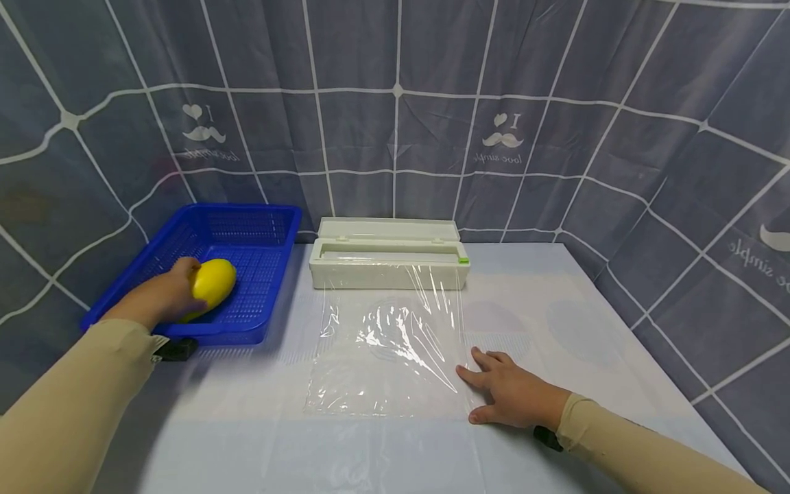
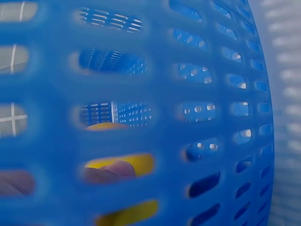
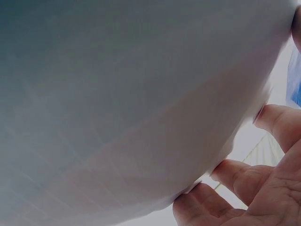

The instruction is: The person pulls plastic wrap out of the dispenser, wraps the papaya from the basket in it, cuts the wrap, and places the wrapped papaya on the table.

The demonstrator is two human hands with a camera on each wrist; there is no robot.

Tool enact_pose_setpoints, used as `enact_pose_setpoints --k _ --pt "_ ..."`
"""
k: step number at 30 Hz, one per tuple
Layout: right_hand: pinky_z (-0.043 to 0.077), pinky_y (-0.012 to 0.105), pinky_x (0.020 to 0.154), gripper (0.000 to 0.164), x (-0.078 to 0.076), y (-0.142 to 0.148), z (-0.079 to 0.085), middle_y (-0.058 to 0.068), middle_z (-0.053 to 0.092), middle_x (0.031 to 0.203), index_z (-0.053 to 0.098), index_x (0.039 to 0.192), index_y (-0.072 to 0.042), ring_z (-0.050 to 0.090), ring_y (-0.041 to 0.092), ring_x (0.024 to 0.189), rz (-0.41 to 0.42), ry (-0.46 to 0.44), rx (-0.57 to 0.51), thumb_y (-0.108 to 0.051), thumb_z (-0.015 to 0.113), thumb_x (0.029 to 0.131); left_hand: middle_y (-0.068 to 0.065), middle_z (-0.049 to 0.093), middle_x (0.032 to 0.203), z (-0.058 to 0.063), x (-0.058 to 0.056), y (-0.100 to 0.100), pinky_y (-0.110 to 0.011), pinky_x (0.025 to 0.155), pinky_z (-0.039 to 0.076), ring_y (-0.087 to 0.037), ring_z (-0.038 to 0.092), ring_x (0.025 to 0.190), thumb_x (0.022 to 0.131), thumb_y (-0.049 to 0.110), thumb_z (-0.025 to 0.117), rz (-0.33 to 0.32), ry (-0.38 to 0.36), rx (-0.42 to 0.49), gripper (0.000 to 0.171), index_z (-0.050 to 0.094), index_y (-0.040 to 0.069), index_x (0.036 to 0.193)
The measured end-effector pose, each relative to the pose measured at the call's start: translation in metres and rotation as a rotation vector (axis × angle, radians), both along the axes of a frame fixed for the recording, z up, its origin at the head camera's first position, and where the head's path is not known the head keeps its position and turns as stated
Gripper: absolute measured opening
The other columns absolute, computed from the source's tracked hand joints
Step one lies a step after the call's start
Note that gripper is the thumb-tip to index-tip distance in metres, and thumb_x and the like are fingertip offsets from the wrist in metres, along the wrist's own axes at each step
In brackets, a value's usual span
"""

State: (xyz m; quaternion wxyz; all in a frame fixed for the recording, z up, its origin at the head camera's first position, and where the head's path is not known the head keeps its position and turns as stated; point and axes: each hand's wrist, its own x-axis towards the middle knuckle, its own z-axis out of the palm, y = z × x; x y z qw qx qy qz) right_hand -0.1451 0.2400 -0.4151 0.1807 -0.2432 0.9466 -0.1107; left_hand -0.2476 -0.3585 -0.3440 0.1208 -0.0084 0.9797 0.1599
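Observation:
My left hand (image 1: 163,291) reaches into the blue basket (image 1: 280,274) and grips a smooth, oval yellow fruit (image 1: 212,283); its exact kind cannot be told. In the left wrist view the basket wall (image 2: 160,94) blocks most of the scene, and bits of the yellow fruit (image 2: 143,164) and a fingertip (image 2: 120,168) show through its slots. A sheet of clear plastic wrap (image 1: 382,357) lies flat on the table, drawn out from a white wrap dispenser (image 1: 389,276). With spread fingers, my right hand (image 1: 512,391) rests at the wrap's right edge. Its fingertips touch the surface in the right wrist view.
The dispenser's lid (image 1: 389,228) stands raised at the back, with a small green piece (image 1: 463,261) at its right end. A pale cloth covers the table (image 1: 278,453). Grey curtains with white grid lines (image 1: 432,130) hang behind and at both sides.

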Motion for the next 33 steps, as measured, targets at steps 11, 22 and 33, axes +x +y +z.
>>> enact_pose_setpoints --k 11,22,33 --pt "0.044 0.066 0.114 0.083 0.0 0.002 -0.002 0.028 0.032 0.168 0.051 0.157 -0.017 0.034 0.054 0.15 0.01 0.011 -0.011 -0.053 0.08 0.088 -0.05 0.046 0.141 0.006 0.0 0.005 -0.079 0.101 0.041 -0.064 0.052 0.121 0.092 0.019 0.071 -0.156 0.052 -0.134 0.086 0.024 -0.011 0.158" --pt "0.043 0.066 0.114 0.084 0.0 0.002 -0.002 0.028 0.032 0.168 0.051 0.157 -0.018 0.034 0.054 0.15 0.014 0.019 -0.001 -0.054 0.08 0.088 -0.046 0.043 0.141 0.014 0.009 0.006 -0.079 0.095 0.044 -0.063 0.055 0.116 0.094 0.015 0.068 -0.147 0.116 -0.158 0.082 0.025 0.001 0.162" --pt "0.043 0.066 0.114 0.083 -0.001 0.003 -0.002 0.029 0.032 0.168 0.051 0.157 -0.017 0.034 0.055 0.15 0.015 0.017 -0.004 -0.053 0.08 0.088 -0.044 0.032 0.15 0.033 0.017 0.005 -0.082 0.095 0.041 -0.07 0.045 0.12 0.097 0.014 0.07 -0.13 0.186 -0.103 0.086 0.019 0.01 0.166"
